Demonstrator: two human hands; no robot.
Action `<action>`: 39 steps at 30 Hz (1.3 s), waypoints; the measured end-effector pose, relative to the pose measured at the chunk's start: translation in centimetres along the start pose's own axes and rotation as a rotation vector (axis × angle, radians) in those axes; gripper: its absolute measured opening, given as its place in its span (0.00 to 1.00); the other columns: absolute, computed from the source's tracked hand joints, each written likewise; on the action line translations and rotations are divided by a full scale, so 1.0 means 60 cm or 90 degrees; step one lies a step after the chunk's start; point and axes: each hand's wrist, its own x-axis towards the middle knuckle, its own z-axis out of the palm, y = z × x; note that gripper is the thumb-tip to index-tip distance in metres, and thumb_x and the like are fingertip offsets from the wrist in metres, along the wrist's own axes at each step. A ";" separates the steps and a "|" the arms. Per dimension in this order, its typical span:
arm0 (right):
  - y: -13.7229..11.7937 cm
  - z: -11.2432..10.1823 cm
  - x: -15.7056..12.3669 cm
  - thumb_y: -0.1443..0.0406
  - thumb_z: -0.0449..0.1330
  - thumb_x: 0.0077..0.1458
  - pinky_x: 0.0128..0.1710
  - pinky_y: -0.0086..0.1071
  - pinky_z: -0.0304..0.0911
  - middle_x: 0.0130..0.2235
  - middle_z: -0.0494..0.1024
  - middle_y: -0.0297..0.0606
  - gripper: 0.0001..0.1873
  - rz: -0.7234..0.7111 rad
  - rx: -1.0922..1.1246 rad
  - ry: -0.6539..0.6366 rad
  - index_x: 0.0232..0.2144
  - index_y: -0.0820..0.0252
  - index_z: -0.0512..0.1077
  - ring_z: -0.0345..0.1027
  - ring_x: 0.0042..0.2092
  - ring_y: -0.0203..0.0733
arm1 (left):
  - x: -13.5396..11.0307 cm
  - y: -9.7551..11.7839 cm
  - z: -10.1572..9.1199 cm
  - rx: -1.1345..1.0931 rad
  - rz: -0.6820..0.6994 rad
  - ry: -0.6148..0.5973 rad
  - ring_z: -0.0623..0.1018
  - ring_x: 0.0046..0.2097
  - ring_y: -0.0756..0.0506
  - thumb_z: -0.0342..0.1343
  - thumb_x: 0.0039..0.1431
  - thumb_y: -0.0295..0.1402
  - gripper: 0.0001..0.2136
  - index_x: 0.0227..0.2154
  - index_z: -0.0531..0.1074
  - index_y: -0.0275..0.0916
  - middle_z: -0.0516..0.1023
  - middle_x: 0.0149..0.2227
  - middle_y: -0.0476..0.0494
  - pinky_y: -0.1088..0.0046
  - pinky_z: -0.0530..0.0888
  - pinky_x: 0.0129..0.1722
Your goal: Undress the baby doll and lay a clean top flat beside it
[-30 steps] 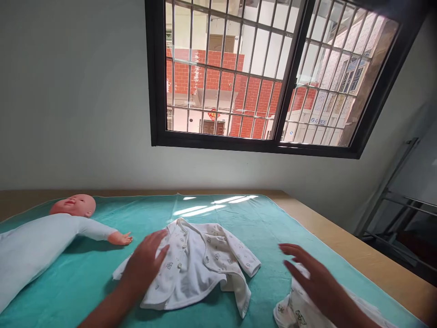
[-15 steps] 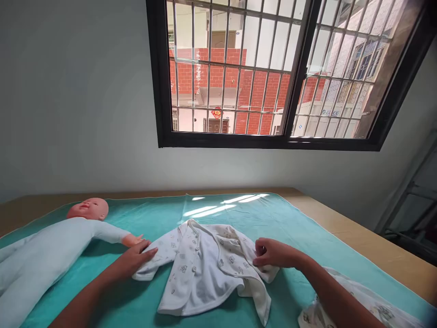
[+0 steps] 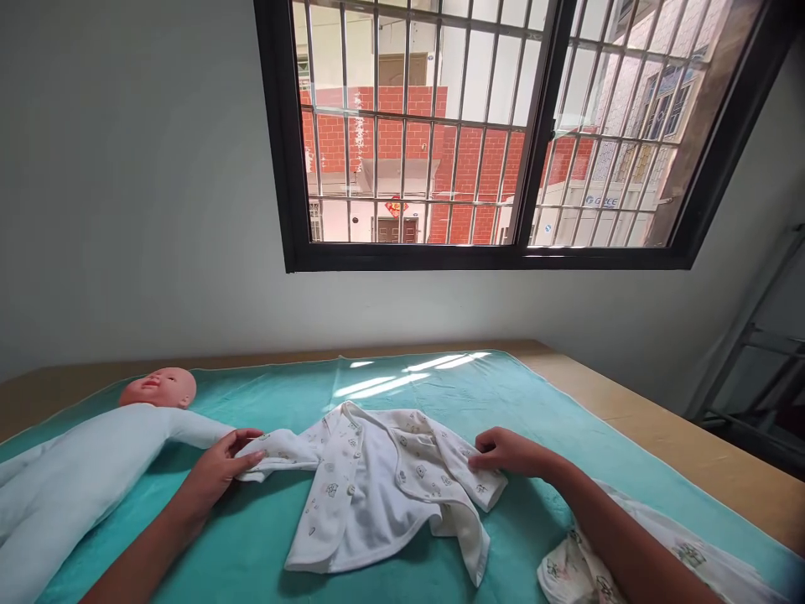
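Note:
A small white baby shirt (image 3: 371, 486) with a faint print and buttons lies spread on a teal towel (image 3: 402, 394). My left hand (image 3: 217, 470) is closed on the end of the shirt's left sleeve, right beside the doll's hand. My right hand (image 3: 506, 453) pinches the shirt's right sleeve near its cuff. A baby doll (image 3: 94, 461) in a pale blue suit lies on its back at the left, its arm stretched toward the shirt.
Another white printed garment (image 3: 584, 570) lies crumpled under my right forearm at the lower right. The towel covers a wooden table (image 3: 679, 453) set against a wall with a barred window (image 3: 496, 134). A metal rack (image 3: 755, 369) stands at the right.
My left hand slid off the shirt's body out to the left sleeve and gripped it. My right hand moved left from the crumpled garment onto the right sleeve. The sleeves are now drawn outward.

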 end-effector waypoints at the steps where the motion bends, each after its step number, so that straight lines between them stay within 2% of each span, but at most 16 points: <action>1: 0.006 0.000 0.000 0.45 0.61 0.46 0.28 0.31 0.53 0.25 0.68 0.31 0.23 -0.003 0.055 0.000 0.21 0.59 0.67 0.60 0.29 0.37 | 0.005 -0.003 -0.002 0.014 0.024 0.016 0.77 0.47 0.36 0.64 0.36 0.44 0.25 0.40 0.72 0.40 0.80 0.45 0.41 0.69 0.76 0.39; 5: 0.033 0.002 0.003 0.43 0.64 0.44 0.29 0.30 0.60 0.28 0.70 0.31 0.25 0.011 0.329 0.038 0.26 0.59 0.69 0.65 0.30 0.37 | 0.006 -0.005 -0.003 0.069 0.099 0.113 0.76 0.47 0.37 0.58 0.36 0.44 0.22 0.37 0.72 0.40 0.79 0.39 0.42 0.68 0.74 0.42; 10: 0.058 0.004 0.010 0.53 0.69 0.47 0.24 0.24 0.63 0.31 0.72 0.33 0.18 -0.011 0.631 0.079 0.32 0.59 0.72 0.67 0.29 0.34 | -0.008 -0.002 0.008 0.176 0.201 0.222 0.75 0.39 0.41 0.49 0.44 0.40 0.14 0.33 0.70 0.41 0.74 0.35 0.45 0.67 0.72 0.39; 13: 0.068 0.001 0.017 0.56 0.68 0.48 0.20 0.23 0.63 0.30 0.72 0.32 0.13 -0.001 0.699 0.128 0.32 0.57 0.72 0.66 0.28 0.34 | -0.005 -0.016 0.010 0.257 0.249 0.264 0.74 0.40 0.42 0.46 0.45 0.32 0.10 0.32 0.69 0.41 0.74 0.36 0.45 0.67 0.71 0.41; 16: 0.080 -0.003 0.026 0.59 0.67 0.49 0.18 0.23 0.62 0.25 0.67 0.30 0.11 0.024 0.738 0.233 0.30 0.57 0.70 0.61 0.23 0.32 | 0.001 -0.035 0.008 0.334 0.271 0.301 0.75 0.41 0.42 0.43 0.47 0.27 0.12 0.33 0.68 0.41 0.74 0.38 0.43 0.65 0.72 0.42; 19: 0.096 -0.007 0.037 0.60 0.64 0.50 0.18 0.24 0.62 0.22 0.64 0.29 0.11 0.047 0.749 0.355 0.27 0.58 0.66 0.57 0.21 0.30 | 0.000 -0.043 0.013 0.411 0.365 0.309 0.74 0.48 0.40 0.42 0.54 0.28 0.13 0.36 0.70 0.39 0.74 0.44 0.39 0.61 0.72 0.48; 21: 0.107 -0.010 0.041 0.58 0.62 0.52 0.18 0.24 0.61 0.23 0.64 0.30 0.12 0.057 0.725 0.447 0.27 0.57 0.64 0.57 0.21 0.31 | -0.005 -0.042 0.025 0.458 0.458 0.264 0.73 0.53 0.39 0.41 0.59 0.31 0.15 0.39 0.72 0.38 0.75 0.49 0.36 0.59 0.69 0.55; 23: 0.115 -0.011 0.042 0.55 0.61 0.53 0.19 0.25 0.61 0.25 0.65 0.31 0.13 0.064 0.677 0.546 0.28 0.56 0.63 0.59 0.23 0.32 | -0.012 -0.038 0.040 0.518 0.512 0.196 0.71 0.58 0.38 0.39 0.63 0.36 0.19 0.44 0.74 0.36 0.74 0.53 0.34 0.55 0.65 0.60; 24: 0.115 -0.010 0.043 0.53 0.60 0.53 0.21 0.26 0.62 0.27 0.67 0.31 0.14 0.059 0.644 0.581 0.29 0.56 0.64 0.61 0.25 0.33 | -0.015 -0.036 0.048 0.555 0.515 0.161 0.70 0.59 0.37 0.38 0.64 0.38 0.21 0.46 0.74 0.35 0.73 0.56 0.34 0.53 0.63 0.61; 26: 0.108 -0.006 0.043 0.51 0.61 0.51 0.28 0.29 0.66 0.32 0.72 0.34 0.16 0.022 0.571 0.603 0.32 0.55 0.68 0.66 0.31 0.37 | -0.021 -0.034 0.062 0.616 0.459 0.086 0.67 0.62 0.37 0.37 0.65 0.40 0.24 0.52 0.72 0.34 0.70 0.60 0.35 0.51 0.62 0.62; 28: 0.093 0.003 0.044 0.50 0.65 0.46 0.39 0.34 0.68 0.37 0.76 0.37 0.18 -0.034 0.512 0.561 0.34 0.55 0.72 0.69 0.39 0.42 | -0.026 -0.032 0.070 0.649 0.371 0.008 0.65 0.64 0.38 0.36 0.65 0.42 0.26 0.58 0.68 0.34 0.66 0.63 0.37 0.54 0.62 0.63; 31: 0.066 0.020 0.040 0.52 0.70 0.39 0.54 0.42 0.63 0.48 0.76 0.40 0.25 -0.147 0.317 0.368 0.41 0.53 0.75 0.67 0.52 0.51 | -0.031 -0.026 0.072 0.686 0.279 -0.063 0.61 0.66 0.40 0.36 0.66 0.42 0.27 0.61 0.63 0.35 0.62 0.65 0.41 0.55 0.59 0.65; 33: 0.056 0.030 0.034 0.54 0.71 0.39 0.59 0.45 0.57 0.54 0.72 0.41 0.30 -0.209 0.125 0.237 0.47 0.51 0.74 0.62 0.57 0.54 | -0.034 -0.021 0.072 0.708 0.255 -0.082 0.60 0.67 0.41 0.36 0.66 0.41 0.26 0.62 0.62 0.37 0.60 0.66 0.43 0.55 0.56 0.66; 34: 0.055 0.032 0.032 0.56 0.70 0.41 0.59 0.46 0.56 0.56 0.71 0.41 0.29 -0.227 0.047 0.205 0.48 0.51 0.74 0.61 0.58 0.54 | -0.036 -0.020 0.072 0.717 0.252 -0.088 0.59 0.67 0.41 0.36 0.67 0.41 0.26 0.62 0.62 0.37 0.59 0.66 0.44 0.55 0.55 0.67; 37: 0.062 0.032 0.029 0.63 0.60 0.50 0.54 0.42 0.62 0.50 0.75 0.39 0.16 -0.234 -0.051 0.252 0.43 0.52 0.75 0.67 0.52 0.49 | -0.040 -0.019 0.072 0.732 0.269 -0.087 0.57 0.68 0.41 0.37 0.66 0.41 0.25 0.63 0.61 0.40 0.56 0.67 0.45 0.54 0.55 0.66; 39: 0.071 0.027 0.031 0.66 0.54 0.51 0.48 0.39 0.64 0.43 0.78 0.38 0.13 -0.221 -0.051 0.316 0.38 0.53 0.75 0.71 0.45 0.47 | -0.041 -0.021 0.073 0.735 0.295 -0.068 0.57 0.68 0.40 0.40 0.66 0.42 0.24 0.62 0.62 0.43 0.56 0.67 0.44 0.52 0.56 0.66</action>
